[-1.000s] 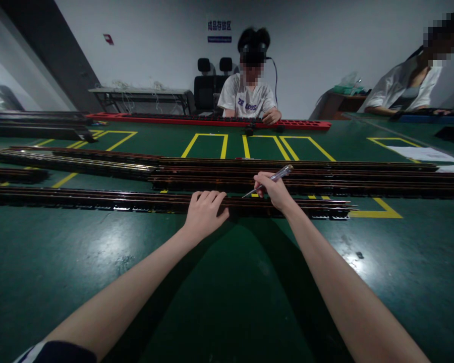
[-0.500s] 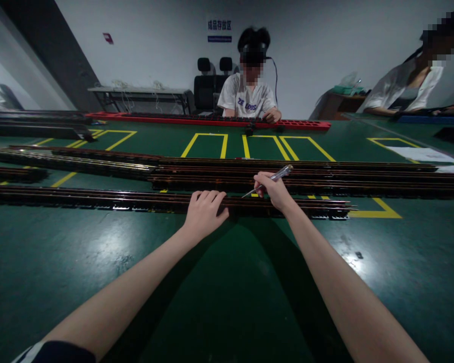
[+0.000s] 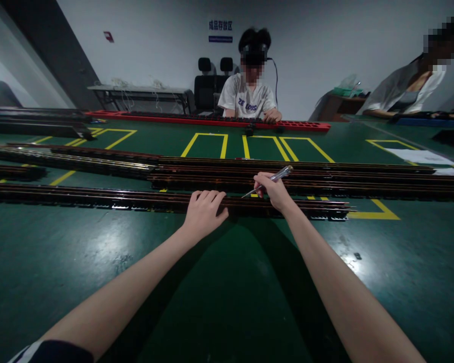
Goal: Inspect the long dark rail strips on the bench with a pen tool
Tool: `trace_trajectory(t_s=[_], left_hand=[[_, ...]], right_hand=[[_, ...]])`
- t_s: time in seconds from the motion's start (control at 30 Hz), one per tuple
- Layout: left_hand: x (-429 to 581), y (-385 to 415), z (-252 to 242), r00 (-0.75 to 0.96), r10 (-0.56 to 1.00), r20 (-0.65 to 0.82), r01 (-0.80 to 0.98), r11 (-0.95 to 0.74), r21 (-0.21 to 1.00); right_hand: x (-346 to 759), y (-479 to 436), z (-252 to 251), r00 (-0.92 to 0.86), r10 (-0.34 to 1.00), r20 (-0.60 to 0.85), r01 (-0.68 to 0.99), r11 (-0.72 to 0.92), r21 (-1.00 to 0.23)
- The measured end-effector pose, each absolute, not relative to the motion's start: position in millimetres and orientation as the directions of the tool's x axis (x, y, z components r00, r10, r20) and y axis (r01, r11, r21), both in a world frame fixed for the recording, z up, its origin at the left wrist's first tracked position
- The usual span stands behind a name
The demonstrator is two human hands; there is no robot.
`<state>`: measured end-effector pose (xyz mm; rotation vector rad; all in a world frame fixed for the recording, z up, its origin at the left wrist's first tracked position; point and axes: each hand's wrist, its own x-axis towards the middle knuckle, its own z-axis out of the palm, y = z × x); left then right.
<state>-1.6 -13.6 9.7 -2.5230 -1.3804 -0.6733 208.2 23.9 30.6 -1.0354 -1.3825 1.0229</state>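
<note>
My left hand rests palm down on the nearest long dark strip, fingers laid over its top edge. My right hand holds a slim clear-handled screwdriver, its metal tip pointing down-left at the same strip, just right of my left hand. The strip lies across the green table from the left edge to about the right third.
More long dark strips lie stacked behind the near one. A red rail runs along the far edge, where a person in a white shirt sits. Another person leans at the right. Yellow boxes mark the table.
</note>
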Motion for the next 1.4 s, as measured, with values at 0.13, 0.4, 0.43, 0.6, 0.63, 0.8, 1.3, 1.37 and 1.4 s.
trace_trajectory(t_s=[0.13, 0.4, 0.43, 0.6, 0.63, 0.8, 1.3, 1.37, 1.4], left_hand=[[-1.5, -13.6, 10.5, 0.461, 0.756, 0.465, 0.836, -0.546, 0.06], [-1.4, -13.5, 9.5, 0.465, 0.743, 0.481, 0.835, -0.548, 0.04], [-1.5, -13.3, 9.0, 0.467, 0.74, 0.484, 0.835, -0.549, 0.035], [-1.7, -13.0, 7.7, 0.466, 0.732, 0.497, 0.835, -0.55, 0.028], [-1.7, -12.9, 7.6, 0.466, 0.732, 0.497, 0.835, -0.55, 0.028], [-1.6, -12.9, 8.0, 0.464, 0.734, 0.496, 0.835, -0.549, 0.031], [-2.2, -12.7, 7.7, 0.464, 0.743, 0.483, 0.837, -0.547, 0.036], [-2.2, -12.6, 7.9, 0.463, 0.742, 0.485, 0.837, -0.546, 0.036], [-2.2, -12.6, 8.0, 0.464, 0.741, 0.486, 0.837, -0.546, 0.035]], right_hand=[[208.2, 23.6, 31.0, -0.042, 0.967, 0.25, 0.04, 0.251, -0.967], [207.8, 24.1, 31.4, -0.041, 0.968, 0.249, 0.036, 0.251, -0.967], [207.9, 24.3, 31.2, -0.039, 0.968, 0.249, 0.037, 0.25, -0.967], [208.5, 25.1, 29.3, -0.038, 0.965, 0.261, 0.036, 0.263, -0.964], [208.6, 25.1, 29.1, -0.041, 0.964, 0.263, 0.035, 0.264, -0.964], [208.4, 24.8, 29.7, -0.047, 0.966, 0.255, 0.036, 0.257, -0.966], [209.0, 25.1, 29.9, -0.033, 0.966, 0.256, 0.041, 0.257, -0.966], [208.9, 24.8, 30.6, -0.027, 0.966, 0.258, 0.036, 0.259, -0.965], [208.9, 24.7, 31.1, -0.022, 0.965, 0.259, 0.035, 0.26, -0.965]])
